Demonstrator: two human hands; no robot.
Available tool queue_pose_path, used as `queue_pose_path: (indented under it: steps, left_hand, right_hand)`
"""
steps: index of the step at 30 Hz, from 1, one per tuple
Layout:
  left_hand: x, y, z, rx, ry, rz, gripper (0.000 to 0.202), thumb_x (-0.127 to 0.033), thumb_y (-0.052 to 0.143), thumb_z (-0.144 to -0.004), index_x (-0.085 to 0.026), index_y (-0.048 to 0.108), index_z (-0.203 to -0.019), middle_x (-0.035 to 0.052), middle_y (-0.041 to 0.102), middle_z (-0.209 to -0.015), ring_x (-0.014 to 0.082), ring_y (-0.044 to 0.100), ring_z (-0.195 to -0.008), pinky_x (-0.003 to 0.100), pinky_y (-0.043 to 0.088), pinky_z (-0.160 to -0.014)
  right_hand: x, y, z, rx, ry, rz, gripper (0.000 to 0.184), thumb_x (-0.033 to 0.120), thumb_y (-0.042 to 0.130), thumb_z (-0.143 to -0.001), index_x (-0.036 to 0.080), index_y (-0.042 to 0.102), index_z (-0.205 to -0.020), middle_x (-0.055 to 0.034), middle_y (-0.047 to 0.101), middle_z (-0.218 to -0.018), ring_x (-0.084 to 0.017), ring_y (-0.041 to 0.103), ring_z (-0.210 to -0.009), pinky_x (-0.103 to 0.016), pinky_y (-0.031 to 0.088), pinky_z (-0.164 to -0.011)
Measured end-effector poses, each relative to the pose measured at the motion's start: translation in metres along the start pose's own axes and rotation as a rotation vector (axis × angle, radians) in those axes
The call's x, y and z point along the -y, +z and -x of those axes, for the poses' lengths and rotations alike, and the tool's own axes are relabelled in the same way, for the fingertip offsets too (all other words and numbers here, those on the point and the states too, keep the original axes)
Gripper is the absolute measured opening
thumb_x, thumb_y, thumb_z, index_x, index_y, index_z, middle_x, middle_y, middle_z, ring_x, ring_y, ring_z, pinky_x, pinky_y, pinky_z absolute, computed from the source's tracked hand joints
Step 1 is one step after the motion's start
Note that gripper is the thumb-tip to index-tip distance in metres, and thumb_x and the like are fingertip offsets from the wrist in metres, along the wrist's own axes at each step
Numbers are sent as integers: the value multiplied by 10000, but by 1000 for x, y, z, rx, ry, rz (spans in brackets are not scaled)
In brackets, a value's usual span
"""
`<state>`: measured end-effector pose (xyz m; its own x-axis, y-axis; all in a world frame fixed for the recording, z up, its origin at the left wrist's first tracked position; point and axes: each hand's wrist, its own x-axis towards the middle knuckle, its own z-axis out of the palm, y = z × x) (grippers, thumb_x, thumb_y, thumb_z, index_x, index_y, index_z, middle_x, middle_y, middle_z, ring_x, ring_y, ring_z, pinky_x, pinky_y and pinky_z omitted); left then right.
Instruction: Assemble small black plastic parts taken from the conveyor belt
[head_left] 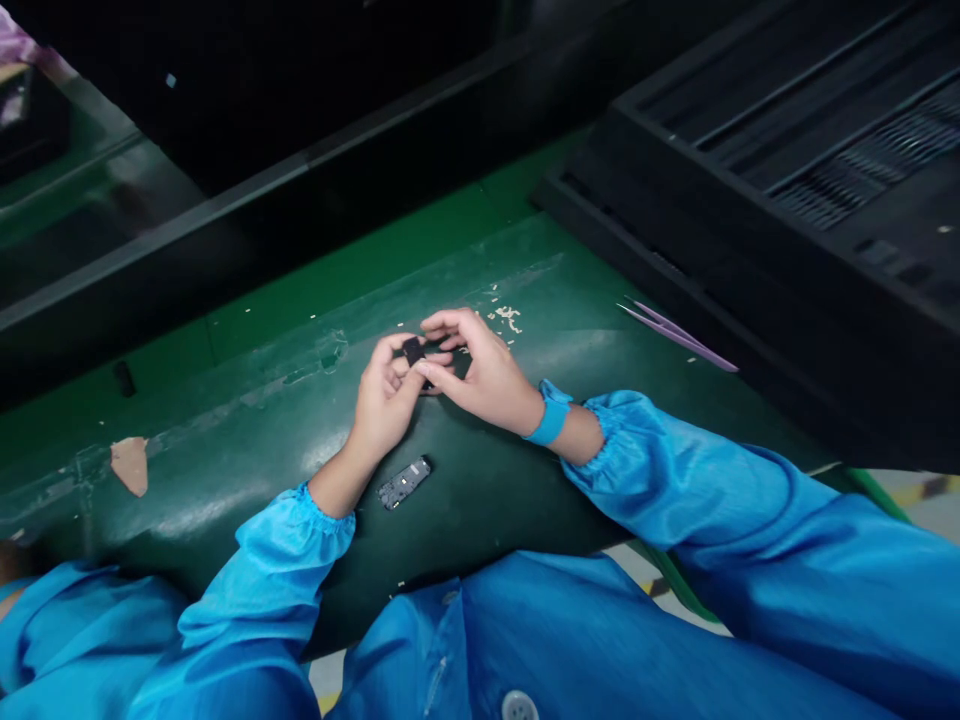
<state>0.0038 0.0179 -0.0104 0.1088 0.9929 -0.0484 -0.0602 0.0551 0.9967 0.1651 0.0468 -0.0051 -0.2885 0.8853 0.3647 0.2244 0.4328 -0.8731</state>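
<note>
My left hand [384, 392] and my right hand [480, 372] meet over the green mat [247, 440]. Both pinch a small black part [413, 350] between fingertips and thumbs. The right hand's fingers curl over it from the right, the left hand holds it from below. A small dark circuit board piece [404, 482] lies on the mat just below my left wrist. A blue strap [551, 413] circles my right wrist. Both arms wear blue sleeves.
Purple tweezers [679, 335] lie on the mat to the right of my hands. A stack of black trays [787, 200] stands at the right. Pale scraps [508, 317] lie behind my hands. A tan tape patch [131, 464] sits at the left.
</note>
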Motion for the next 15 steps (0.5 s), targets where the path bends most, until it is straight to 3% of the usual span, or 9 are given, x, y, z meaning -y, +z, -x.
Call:
queue_pose_path:
  steps: [2, 5, 7, 10, 12, 15]
  left_hand:
    - [0, -1, -2, -84, 14, 48, 301, -432, 718, -902, -230, 551, -1048, 30, 693, -992, 150, 712, -860, 286, 592, -785]
    - [1, 0, 0, -202, 80, -14, 285, -415, 753, -873, -212, 563, -936, -5, 621, -877, 117, 661, -796, 245, 572, -752]
    - [0, 1, 3, -248, 81, -90, 302, -427, 769, -856, -209, 566, -906, -11, 607, -818, 114, 637, -745, 234, 554, -700]
    - [-3, -3, 1, -289, 82, -171, 331, -512, 705, -898, -208, 573, -905, 8, 647, -796, 131, 655, -735, 254, 557, -699]
    - [-5, -17, -7, -340, 105, -188, 392, -604, 548, -972, -213, 576, -975, 29, 685, -832, 151, 692, -783, 271, 571, -725]
    - [-3, -51, -25, -489, 168, -233, 514, -682, 369, -1007, -212, 575, -1040, 41, 702, -870, 164, 713, -847, 257, 570, -696]
  right_hand:
    - [1, -3, 1, 12, -118, 135, 194, 279, 682, -893, 230, 582, -1052, -111, 645, -1153, -282, 613, -1126, -458, 520, -955]
    - [-1, -5, 3, 129, -245, 289, 111, 301, 695, -909, 238, 614, -949, -100, 685, -1063, -297, 629, -1032, -490, 510, -927]
    - [-2, -6, 5, 174, -254, 307, 13, 244, 631, -950, 243, 634, -938, -89, 710, -1017, -283, 646, -982, -478, 520, -905]
    - [0, -7, 7, 154, -231, 268, 94, 201, 580, -983, 255, 654, -960, -70, 739, -1027, -263, 675, -989, -459, 529, -923]
    - [5, -7, 11, 158, -237, 223, 47, 236, 624, -976, 254, 667, -984, -71, 749, -1044, -263, 686, -997, -448, 538, -915]
    - [18, -4, 22, 396, -348, 144, 74, 258, 623, -985, 239, 688, -1016, -75, 756, -1056, -246, 688, -963, -419, 557, -868]
